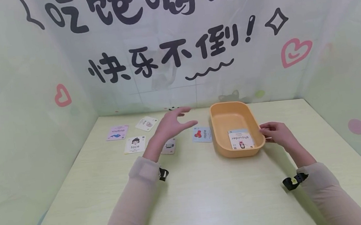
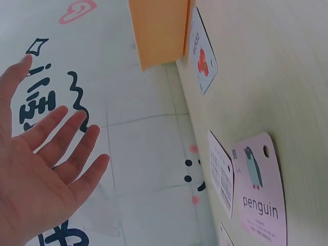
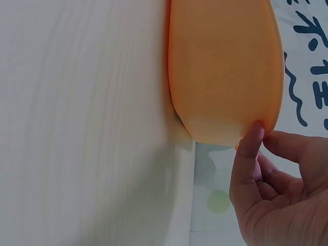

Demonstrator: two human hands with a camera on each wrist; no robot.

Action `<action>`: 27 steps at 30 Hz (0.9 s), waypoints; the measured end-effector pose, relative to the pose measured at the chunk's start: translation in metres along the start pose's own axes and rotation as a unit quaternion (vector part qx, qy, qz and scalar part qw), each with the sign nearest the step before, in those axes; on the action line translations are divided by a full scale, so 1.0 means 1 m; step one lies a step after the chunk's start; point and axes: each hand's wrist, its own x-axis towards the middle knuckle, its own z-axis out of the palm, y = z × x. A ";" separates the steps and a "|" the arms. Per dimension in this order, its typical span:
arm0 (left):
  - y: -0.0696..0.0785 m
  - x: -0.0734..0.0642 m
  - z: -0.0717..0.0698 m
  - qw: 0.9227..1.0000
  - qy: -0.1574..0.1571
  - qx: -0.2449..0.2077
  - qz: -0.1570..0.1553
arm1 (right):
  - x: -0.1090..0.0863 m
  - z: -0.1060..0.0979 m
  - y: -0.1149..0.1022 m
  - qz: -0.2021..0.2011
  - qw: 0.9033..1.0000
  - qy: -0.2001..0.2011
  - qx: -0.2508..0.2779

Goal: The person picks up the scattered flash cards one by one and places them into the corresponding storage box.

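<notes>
My left hand (image 1: 171, 123) hovers over the cards with its fingers spread and nothing in it; the left wrist view shows the open palm (image 2: 46, 189). Below it lies a penguin card (image 2: 259, 189), partly hidden by the wrist in the head view. To its right is the apple card (image 1: 202, 134), beside an orange plastic basket (image 1: 230, 116). My right hand (image 1: 277, 132) pinches the basket's right rim between thumb and fingers, also seen in the right wrist view. Inside the basket lies a shoulder card (image 1: 241, 140), over another card's edge.
On the table's left are a dolphin card (image 1: 117, 132), a face card (image 1: 135, 144) and a card with a bowl-like picture (image 1: 147, 123). A card with text (image 2: 221, 171) lies by the penguin card. A printed curtain (image 1: 163, 74) hangs behind the table's back edge.
</notes>
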 end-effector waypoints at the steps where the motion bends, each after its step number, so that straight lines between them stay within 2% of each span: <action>1: -0.003 -0.001 -0.002 1.000 0.003 -0.004 -0.002 | 0.000 0.000 0.000 0.000 1.000 0.000 -0.001; 8: -0.028 -0.005 -0.020 0.999 0.025 -0.026 -0.036 | 0.000 0.000 0.000 0.008 1.000 0.003 -0.008; 17: -0.063 -0.012 -0.053 0.994 0.067 -0.034 -0.074 | 0.000 0.000 0.000 0.008 1.000 0.004 -0.008; 27: -0.111 -0.023 -0.076 0.985 0.103 -0.053 -0.131 | 0.000 0.001 0.000 0.002 1.000 0.005 -0.008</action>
